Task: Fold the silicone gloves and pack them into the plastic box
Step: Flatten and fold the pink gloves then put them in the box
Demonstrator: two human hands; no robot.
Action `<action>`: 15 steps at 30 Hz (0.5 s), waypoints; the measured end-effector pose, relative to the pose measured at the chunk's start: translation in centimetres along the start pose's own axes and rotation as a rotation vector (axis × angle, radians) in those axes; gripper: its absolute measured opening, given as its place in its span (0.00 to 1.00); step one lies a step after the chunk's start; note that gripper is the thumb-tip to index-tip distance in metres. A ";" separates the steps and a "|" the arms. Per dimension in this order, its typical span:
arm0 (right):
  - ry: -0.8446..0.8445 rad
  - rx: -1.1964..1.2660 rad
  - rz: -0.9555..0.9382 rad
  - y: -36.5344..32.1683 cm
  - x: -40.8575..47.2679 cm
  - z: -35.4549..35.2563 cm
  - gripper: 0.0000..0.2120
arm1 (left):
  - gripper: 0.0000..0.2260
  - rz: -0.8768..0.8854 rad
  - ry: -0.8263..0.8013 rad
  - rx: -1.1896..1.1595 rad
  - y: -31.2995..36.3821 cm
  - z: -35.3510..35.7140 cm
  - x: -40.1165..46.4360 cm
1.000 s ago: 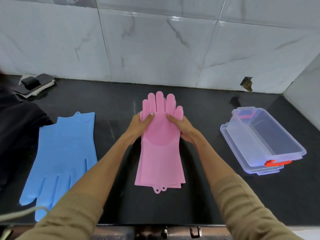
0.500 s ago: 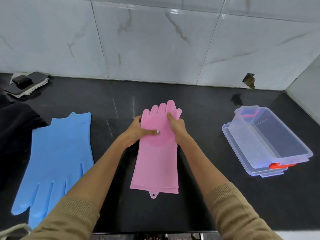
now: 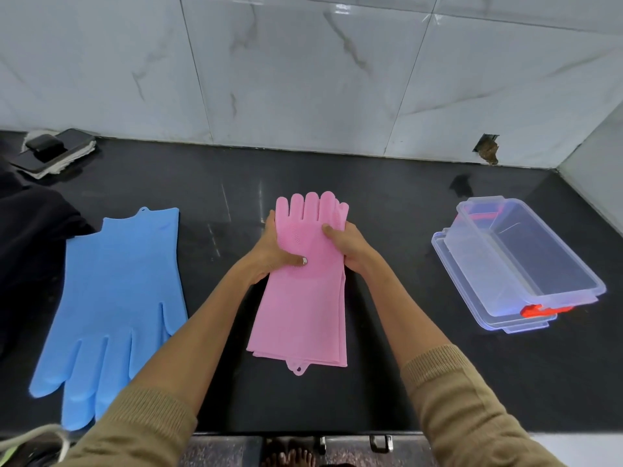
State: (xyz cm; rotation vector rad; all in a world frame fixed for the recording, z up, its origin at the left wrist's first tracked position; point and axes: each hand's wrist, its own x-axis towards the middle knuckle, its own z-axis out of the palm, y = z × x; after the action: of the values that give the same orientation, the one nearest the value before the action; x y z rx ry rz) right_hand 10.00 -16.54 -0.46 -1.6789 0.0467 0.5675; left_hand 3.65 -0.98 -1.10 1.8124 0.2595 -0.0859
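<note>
Both hands are on the pink gloves mid-surface: left hand grips the nubbed palm, thumb across; right hand pinches the far edge. Soft, matte silicone, two pink layers stacked, hanging tab at the cuff. Blue gloves lie flat toward the left edge. One clear plastic box, rectangular, orange clasps, sits near the right edge. Glossy black surface, marble-tiled wall.
</note>
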 end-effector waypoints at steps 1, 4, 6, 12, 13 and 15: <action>-0.009 -0.003 0.020 -0.1 0.1 -0.1 0.19 | 0.49 -0.018 0.018 0.027 0.0 0.2 0.0; -0.034 -0.013 0.068 -0.6 0.1 -0.5 0.19 | 0.55 -0.042 0.042 0.066 0.1 0.9 -0.1; -0.043 -0.042 0.090 -1.0 0.1 -0.6 0.21 | 0.55 -0.030 0.047 0.082 0.3 1.2 -0.1; -0.045 -0.045 0.116 -1.2 0.3 -0.6 0.25 | 0.59 -0.056 0.030 0.071 0.4 1.5 -0.2; -0.048 -0.046 0.114 -1.1 0.4 -0.6 0.25 | 0.59 -0.050 0.038 0.078 0.5 1.6 -0.3; -0.053 -0.050 0.110 -1.1 0.5 -0.6 0.26 | 0.59 -0.046 0.055 0.080 0.6 1.9 -0.3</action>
State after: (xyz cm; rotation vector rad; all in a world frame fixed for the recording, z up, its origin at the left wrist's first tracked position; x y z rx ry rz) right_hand 11.02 -16.79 0.44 -1.7162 0.0878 0.7006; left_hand 3.65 -3.00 -0.99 1.8908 0.3413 -0.0798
